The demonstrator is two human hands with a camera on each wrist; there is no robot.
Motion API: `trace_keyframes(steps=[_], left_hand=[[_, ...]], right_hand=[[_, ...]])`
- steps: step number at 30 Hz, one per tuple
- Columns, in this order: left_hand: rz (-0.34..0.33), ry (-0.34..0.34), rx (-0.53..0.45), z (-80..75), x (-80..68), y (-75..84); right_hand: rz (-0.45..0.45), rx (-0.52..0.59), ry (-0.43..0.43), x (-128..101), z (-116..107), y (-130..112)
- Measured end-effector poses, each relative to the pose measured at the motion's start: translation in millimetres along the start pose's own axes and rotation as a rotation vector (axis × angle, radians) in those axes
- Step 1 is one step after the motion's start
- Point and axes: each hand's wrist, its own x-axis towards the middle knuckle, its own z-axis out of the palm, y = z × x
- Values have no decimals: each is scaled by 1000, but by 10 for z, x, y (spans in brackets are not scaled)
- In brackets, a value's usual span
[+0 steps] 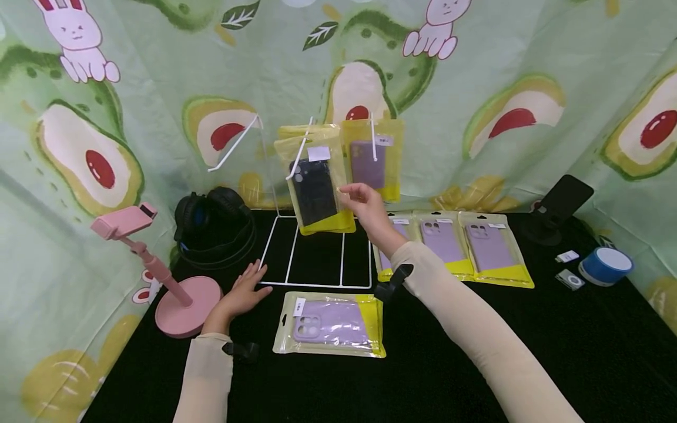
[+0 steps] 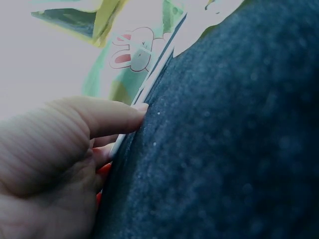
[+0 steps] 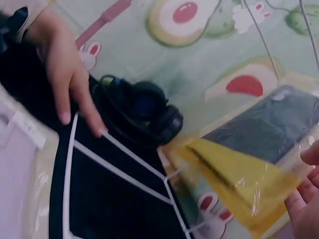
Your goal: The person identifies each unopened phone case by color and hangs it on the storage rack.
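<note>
My right hand (image 1: 367, 208) pinches the right edge of a packaged black phone case (image 1: 315, 191), thumb in front and fingers behind. This yellow-and-clear pouch hangs at the middle hook (image 1: 299, 154) of a white wire rack (image 1: 317, 286), over another pouch. Beside it, a packaged purple phone case (image 1: 368, 164) hangs from the right hook. My left hand (image 1: 244, 294) rests on the black table at the rack's front left corner, fingers spread; in the left wrist view its thumb (image 2: 117, 115) lies along the white wire. Packaged purple cases (image 1: 330, 322) lie stacked in front of the rack.
More packaged purple cases (image 1: 489, 244) lie right of the rack. Black headphones (image 1: 211, 220) and a pink phone stand (image 1: 187, 305) are at left. At far right are a black phone stand (image 1: 560, 202), a blue round speaker (image 1: 605, 265) and two small gadgets (image 1: 570, 279).
</note>
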Motion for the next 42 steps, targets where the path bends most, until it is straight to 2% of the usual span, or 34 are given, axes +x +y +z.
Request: trace_keyframes(steps=[6,11,20,26,30,35,42], left_hand=[[3,-6,9,5,19,-23],[11,-5,3,13,20,-12],[30,-15,-3,28,42,-5],[29,2,9,-33,19,-3],[27,-2,-6,-51,-1,7],[22,-7,-11,-24,-8,-3],[24,-3,-4,-11,-14,17]], right_hand=[[10,78,-41,-113,-213,235],[56,37,-74,-305,-463,441],[133,-68,-221,-980,-1004,822],[152,-97,-294,-1320,-1206,874],[141,-139,-340,-1405,-1194,847],[83,-221,-434,-1390,-1016,812],[-199,-417,-619,-1266,-629,778]])
